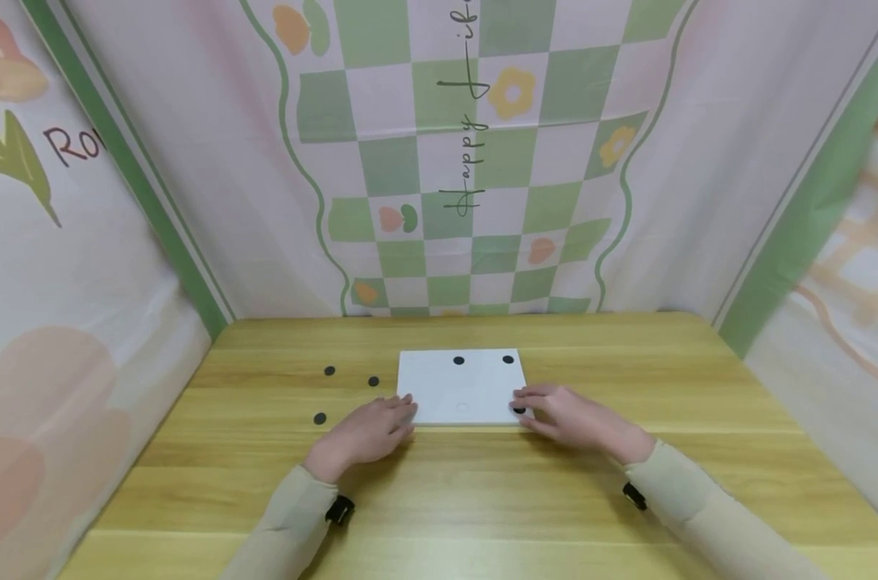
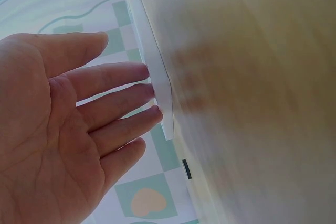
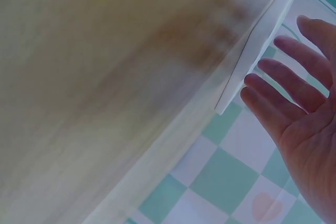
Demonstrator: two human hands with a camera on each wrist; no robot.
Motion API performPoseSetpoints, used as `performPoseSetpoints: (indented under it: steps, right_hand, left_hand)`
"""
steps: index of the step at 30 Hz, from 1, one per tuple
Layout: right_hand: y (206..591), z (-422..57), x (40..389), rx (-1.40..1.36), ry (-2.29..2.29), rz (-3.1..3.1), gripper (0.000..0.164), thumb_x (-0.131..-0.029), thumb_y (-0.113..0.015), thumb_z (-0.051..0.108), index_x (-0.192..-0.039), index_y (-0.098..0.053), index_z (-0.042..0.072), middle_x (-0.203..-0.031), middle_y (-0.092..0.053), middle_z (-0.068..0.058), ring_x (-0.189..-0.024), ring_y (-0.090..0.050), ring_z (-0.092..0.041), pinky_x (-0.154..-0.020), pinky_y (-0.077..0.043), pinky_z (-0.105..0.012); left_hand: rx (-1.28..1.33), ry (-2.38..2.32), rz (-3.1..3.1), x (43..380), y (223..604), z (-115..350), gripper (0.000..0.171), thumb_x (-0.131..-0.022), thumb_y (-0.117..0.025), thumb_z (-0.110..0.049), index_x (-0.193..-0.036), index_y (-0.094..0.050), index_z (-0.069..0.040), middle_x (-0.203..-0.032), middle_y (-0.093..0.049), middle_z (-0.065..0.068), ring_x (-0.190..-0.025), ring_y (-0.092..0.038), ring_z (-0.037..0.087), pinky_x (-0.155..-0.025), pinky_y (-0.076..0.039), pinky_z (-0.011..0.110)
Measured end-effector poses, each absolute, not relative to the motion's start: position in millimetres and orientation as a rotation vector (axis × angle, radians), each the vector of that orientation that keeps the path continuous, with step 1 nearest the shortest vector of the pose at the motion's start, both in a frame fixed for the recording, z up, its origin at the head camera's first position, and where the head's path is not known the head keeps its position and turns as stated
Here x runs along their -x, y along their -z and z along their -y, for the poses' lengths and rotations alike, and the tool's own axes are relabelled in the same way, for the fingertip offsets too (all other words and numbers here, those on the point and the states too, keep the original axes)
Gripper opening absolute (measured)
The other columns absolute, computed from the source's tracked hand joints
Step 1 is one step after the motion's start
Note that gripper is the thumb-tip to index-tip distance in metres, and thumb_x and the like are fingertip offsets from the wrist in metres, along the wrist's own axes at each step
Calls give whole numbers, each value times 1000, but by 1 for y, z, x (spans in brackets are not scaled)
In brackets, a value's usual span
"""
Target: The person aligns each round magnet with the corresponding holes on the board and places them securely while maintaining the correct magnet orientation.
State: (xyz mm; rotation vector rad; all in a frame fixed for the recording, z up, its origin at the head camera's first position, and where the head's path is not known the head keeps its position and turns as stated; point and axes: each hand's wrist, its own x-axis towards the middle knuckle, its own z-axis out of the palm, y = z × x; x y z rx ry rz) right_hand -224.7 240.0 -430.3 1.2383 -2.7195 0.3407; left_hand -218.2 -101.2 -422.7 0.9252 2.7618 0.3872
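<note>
A white rectangular board (image 1: 439, 387) lies flat on the wooden table. Two black discs (image 1: 458, 360) sit along its far side, and a third black disc (image 1: 519, 409) is at its near right corner, partly covered by fingers. My left hand (image 1: 370, 428) rests its fingertips on the board's near left corner; in the left wrist view those fingers (image 2: 123, 95) are extended and spread. My right hand (image 1: 573, 415) reaches the near right corner, its fingertips about the disc there. The right wrist view shows its fingers extended, slightly bent, nothing gripped.
Left of the board, loose black discs lie on the table (image 1: 439, 499): one disc (image 1: 373, 381) close to the board, another disc (image 1: 329, 370) farther out, and one disc (image 1: 319, 418) nearer the left hand. Patterned cloth (image 1: 482, 161) hangs behind and at both sides.
</note>
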Motion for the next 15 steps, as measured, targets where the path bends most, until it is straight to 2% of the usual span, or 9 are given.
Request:
performPoseSetpoints:
  steps: [15]
  right_hand:
    - [431,-233,225,-1295,-295,2693,25,-89,-64,10,-112,-67,-1,-118,-64,-23,-108,-62,-37,-89,-53,-47]
  left_hand:
    - [-931,-397,-2768,219,424,102,46,-103,-38,-28,-142,-43,-5,-150,-36,13,-140,-34,28,-116,-27,45]
